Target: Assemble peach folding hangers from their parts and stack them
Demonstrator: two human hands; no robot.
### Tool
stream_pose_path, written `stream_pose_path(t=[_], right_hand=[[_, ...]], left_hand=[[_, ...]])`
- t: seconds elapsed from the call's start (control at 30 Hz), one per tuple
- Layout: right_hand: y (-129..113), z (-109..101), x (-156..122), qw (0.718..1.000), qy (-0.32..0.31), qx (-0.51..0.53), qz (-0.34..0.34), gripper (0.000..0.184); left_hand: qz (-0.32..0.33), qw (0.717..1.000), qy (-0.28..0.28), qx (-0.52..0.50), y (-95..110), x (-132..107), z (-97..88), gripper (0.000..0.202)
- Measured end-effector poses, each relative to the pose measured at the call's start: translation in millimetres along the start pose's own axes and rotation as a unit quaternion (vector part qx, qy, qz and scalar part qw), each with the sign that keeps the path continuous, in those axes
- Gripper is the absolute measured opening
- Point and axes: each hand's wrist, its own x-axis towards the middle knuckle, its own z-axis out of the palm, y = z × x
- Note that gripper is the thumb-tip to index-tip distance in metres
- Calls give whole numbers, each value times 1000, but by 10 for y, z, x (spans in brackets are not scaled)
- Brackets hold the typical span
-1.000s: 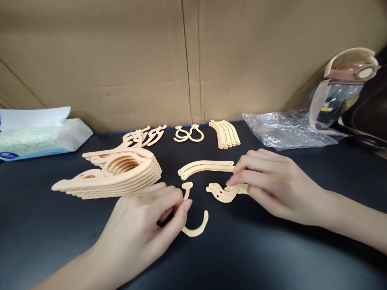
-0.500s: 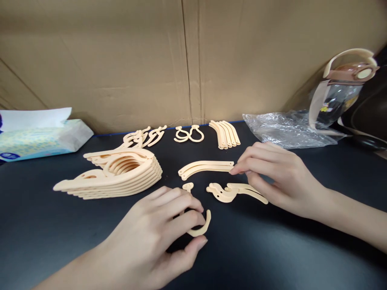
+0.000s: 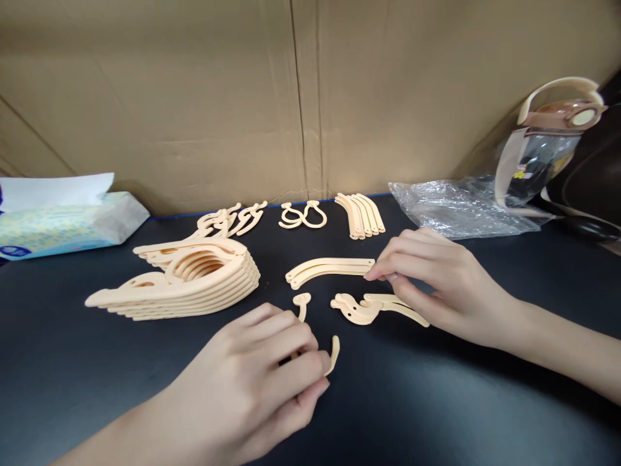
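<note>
My left hand is closed, thumb and fingers pinching the curved bend of a cream plastic hanger hook. The hook's knobbed end and tip show; the rest is hidden by my fingers. My right hand has its fingers bunched, with thumb and forefinger at the right end of two curved cream strips lying side by side. Below them, close to the right hand, sits a duck-head-shaped piece beside two slim arms, whose upper parts my fingers partly cover.
Stacked cream hanger bodies lie at left, with several curved pieces behind. Two hooks and a row of curved strips are at the back. Clear plastic wrap, a bottle and a tissue pack stand near the cardboard wall.
My left thumb and forefinger have closed in on the hook's bend, hiding more of it. My right thumb has drawn nearer to the forefinger at the strips' end.
</note>
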Motion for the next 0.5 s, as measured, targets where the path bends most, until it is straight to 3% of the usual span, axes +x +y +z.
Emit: stream_pose_path(t=[0.27, 0.5], right_hand=[[13, -2, -1, 1000, -11, 8, -6, 23], [6, -7, -3, 1000, -12, 10, -19, 24]], left_hand=[[73, 992, -15, 103, 92, 17, -84, 30], [91, 982, 28, 163, 173, -36, -105, 28]])
